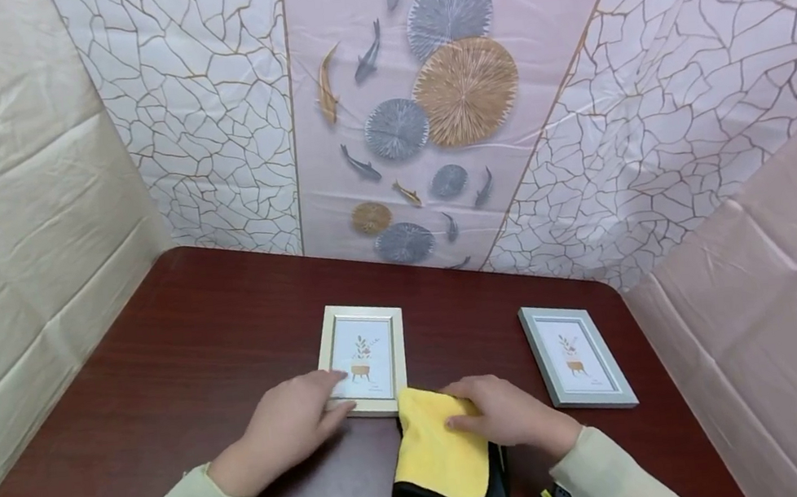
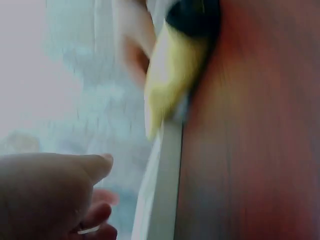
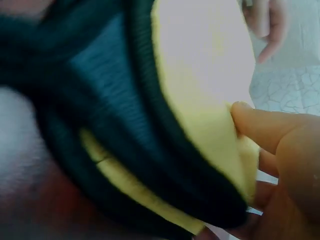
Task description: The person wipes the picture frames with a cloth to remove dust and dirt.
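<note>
My right hand [image 1: 501, 410] pinches a folded yellow cloth [image 1: 441, 444] with black edging, thumb on top and fingers underneath. In the right wrist view the cloth [image 3: 205, 65] shows its yellow face, a dark grey-blue side and thick black trim. The cloth's upper edge overlaps the lower right corner of a cream picture frame [image 1: 397, 355] that lies face up, a potted-plant print inside. My left hand [image 1: 289, 425] hovers at that frame's lower left, fingers loosely extended and holding nothing. The left wrist view, blurred, has the left hand [image 2: 55, 192] beside the frame's side edge [image 2: 170, 180].
A second, grey-blue picture frame [image 1: 579, 357] with a similar print lies to the right of the right hand. The dark red-brown table [image 1: 230, 325] meets a patterned backdrop [image 1: 222, 121] behind, with cream cloth walls [image 1: 2, 203] at the left and pinkish ones [image 1: 784, 262] at the right.
</note>
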Demonstrator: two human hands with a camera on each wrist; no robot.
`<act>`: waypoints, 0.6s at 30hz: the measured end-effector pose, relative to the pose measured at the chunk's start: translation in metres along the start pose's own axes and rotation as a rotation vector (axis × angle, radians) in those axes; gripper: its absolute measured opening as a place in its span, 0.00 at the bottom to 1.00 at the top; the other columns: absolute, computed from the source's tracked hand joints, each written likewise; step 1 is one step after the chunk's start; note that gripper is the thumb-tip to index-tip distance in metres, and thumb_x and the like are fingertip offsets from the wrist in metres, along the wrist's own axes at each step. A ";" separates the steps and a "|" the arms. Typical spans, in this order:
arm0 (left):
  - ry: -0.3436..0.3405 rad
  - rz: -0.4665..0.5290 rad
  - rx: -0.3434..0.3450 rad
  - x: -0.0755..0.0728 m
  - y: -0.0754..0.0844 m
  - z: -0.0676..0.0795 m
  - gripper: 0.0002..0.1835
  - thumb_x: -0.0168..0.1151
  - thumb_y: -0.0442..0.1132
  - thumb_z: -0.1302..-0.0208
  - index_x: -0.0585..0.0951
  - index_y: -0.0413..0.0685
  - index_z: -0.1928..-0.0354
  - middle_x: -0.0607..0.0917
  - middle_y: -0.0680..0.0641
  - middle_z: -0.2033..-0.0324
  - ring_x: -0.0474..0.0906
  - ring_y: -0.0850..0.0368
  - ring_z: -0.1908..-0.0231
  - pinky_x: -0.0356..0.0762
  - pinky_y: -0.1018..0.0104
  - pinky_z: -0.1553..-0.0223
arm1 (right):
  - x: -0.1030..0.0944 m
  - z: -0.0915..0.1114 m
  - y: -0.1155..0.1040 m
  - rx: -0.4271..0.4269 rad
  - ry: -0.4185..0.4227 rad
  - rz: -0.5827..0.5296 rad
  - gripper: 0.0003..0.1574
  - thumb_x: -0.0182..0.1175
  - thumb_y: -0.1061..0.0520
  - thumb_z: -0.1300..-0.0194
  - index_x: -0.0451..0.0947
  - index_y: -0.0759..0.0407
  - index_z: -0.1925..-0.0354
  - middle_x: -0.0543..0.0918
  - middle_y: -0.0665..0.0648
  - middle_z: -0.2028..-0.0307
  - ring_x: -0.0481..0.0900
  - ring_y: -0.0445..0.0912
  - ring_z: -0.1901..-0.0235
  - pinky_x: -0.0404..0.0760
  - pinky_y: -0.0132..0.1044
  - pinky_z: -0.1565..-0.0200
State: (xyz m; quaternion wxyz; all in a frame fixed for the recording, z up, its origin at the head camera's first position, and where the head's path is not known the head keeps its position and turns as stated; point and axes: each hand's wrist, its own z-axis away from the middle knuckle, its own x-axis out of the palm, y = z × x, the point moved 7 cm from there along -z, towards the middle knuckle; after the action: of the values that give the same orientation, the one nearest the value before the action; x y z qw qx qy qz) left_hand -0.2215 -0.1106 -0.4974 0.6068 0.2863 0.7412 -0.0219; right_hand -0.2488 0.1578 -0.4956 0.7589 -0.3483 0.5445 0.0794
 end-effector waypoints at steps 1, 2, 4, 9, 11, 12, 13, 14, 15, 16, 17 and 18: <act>0.012 0.017 0.050 0.000 0.013 0.002 0.22 0.73 0.52 0.26 0.88 0.47 0.39 0.92 0.48 0.52 0.89 0.52 0.57 0.87 0.52 0.61 | 0.002 0.001 0.001 0.000 -0.008 -0.009 0.22 0.72 0.48 0.24 0.87 0.55 0.38 0.87 0.46 0.56 0.82 0.39 0.60 0.82 0.41 0.56; 0.020 0.042 0.104 0.000 0.027 0.004 0.19 0.73 0.52 0.26 0.90 0.49 0.41 0.91 0.51 0.54 0.88 0.55 0.58 0.87 0.55 0.61 | 0.005 0.001 0.001 -0.001 -0.016 -0.021 0.19 0.72 0.48 0.24 0.87 0.55 0.41 0.86 0.44 0.61 0.80 0.37 0.65 0.81 0.39 0.59; 0.009 0.088 0.219 0.002 0.055 0.009 0.15 0.73 0.51 0.25 0.91 0.51 0.45 0.87 0.55 0.57 0.83 0.61 0.61 0.84 0.60 0.62 | 0.010 0.003 -0.001 -0.003 -0.037 -0.035 0.17 0.73 0.48 0.25 0.86 0.54 0.45 0.82 0.42 0.67 0.77 0.35 0.71 0.79 0.37 0.64; -0.087 0.094 0.417 0.016 0.104 0.026 0.18 0.70 0.54 0.23 0.90 0.52 0.42 0.83 0.58 0.52 0.78 0.64 0.53 0.80 0.69 0.56 | 0.024 0.006 -0.013 0.003 -0.079 -0.076 0.17 0.74 0.46 0.27 0.81 0.53 0.51 0.78 0.42 0.73 0.74 0.35 0.77 0.77 0.34 0.71; -0.128 0.056 0.438 0.022 0.110 0.031 0.20 0.69 0.56 0.23 0.89 0.53 0.39 0.84 0.59 0.51 0.78 0.63 0.52 0.80 0.69 0.54 | 0.029 0.007 -0.020 0.006 -0.087 -0.085 0.18 0.75 0.46 0.28 0.80 0.53 0.53 0.77 0.42 0.74 0.73 0.35 0.77 0.76 0.34 0.72; -0.144 0.039 0.435 0.023 0.110 0.034 0.21 0.69 0.57 0.23 0.89 0.53 0.39 0.84 0.59 0.51 0.78 0.63 0.51 0.80 0.69 0.54 | 0.031 0.008 -0.024 0.003 -0.089 -0.093 0.18 0.75 0.46 0.28 0.79 0.53 0.54 0.77 0.42 0.74 0.73 0.35 0.78 0.75 0.34 0.72; -0.164 0.030 0.421 0.025 0.109 0.035 0.22 0.69 0.58 0.23 0.88 0.53 0.38 0.85 0.59 0.51 0.78 0.63 0.52 0.80 0.68 0.54 | 0.034 0.009 -0.028 0.001 -0.091 -0.104 0.18 0.75 0.46 0.28 0.79 0.54 0.53 0.77 0.42 0.74 0.73 0.35 0.77 0.76 0.34 0.72; -0.177 0.026 0.404 0.025 0.107 0.037 0.23 0.70 0.59 0.24 0.88 0.53 0.38 0.85 0.59 0.51 0.78 0.63 0.52 0.80 0.68 0.55 | 0.036 0.010 -0.032 -0.002 -0.093 -0.113 0.18 0.75 0.46 0.28 0.79 0.54 0.53 0.77 0.41 0.74 0.74 0.34 0.77 0.76 0.33 0.72; -0.188 0.026 0.384 0.025 0.104 0.038 0.24 0.70 0.59 0.24 0.87 0.53 0.38 0.85 0.59 0.52 0.79 0.63 0.53 0.80 0.67 0.56 | 0.039 0.011 -0.036 -0.007 -0.095 -0.120 0.18 0.75 0.46 0.28 0.79 0.53 0.53 0.77 0.41 0.74 0.74 0.34 0.77 0.76 0.33 0.72; -0.198 0.033 0.363 0.024 0.101 0.039 0.25 0.70 0.60 0.24 0.87 0.52 0.38 0.86 0.59 0.52 0.79 0.62 0.53 0.81 0.65 0.56 | 0.041 0.012 -0.040 -0.015 -0.099 -0.130 0.18 0.75 0.46 0.27 0.79 0.54 0.52 0.77 0.40 0.74 0.74 0.34 0.77 0.76 0.32 0.72; -0.207 0.040 0.341 0.024 0.098 0.040 0.25 0.69 0.60 0.24 0.86 0.51 0.37 0.87 0.58 0.52 0.80 0.62 0.53 0.82 0.64 0.56 | 0.044 0.013 -0.044 -0.017 -0.109 -0.148 0.19 0.74 0.46 0.27 0.80 0.54 0.50 0.78 0.40 0.73 0.75 0.33 0.77 0.77 0.32 0.71; -0.212 0.048 0.318 0.023 0.095 0.040 0.26 0.69 0.60 0.24 0.86 0.50 0.36 0.88 0.58 0.52 0.81 0.61 0.53 0.82 0.63 0.57 | 0.047 0.013 -0.048 -0.026 -0.116 -0.157 0.19 0.74 0.46 0.26 0.81 0.54 0.48 0.78 0.39 0.72 0.76 0.33 0.76 0.78 0.31 0.70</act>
State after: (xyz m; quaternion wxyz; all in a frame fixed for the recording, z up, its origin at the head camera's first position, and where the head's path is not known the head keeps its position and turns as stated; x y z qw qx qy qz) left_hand -0.1450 -0.0373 -0.4985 0.6291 0.3923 0.6531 -0.1544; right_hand -0.1963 0.1184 -0.5134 0.7884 -0.3946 0.4697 0.0467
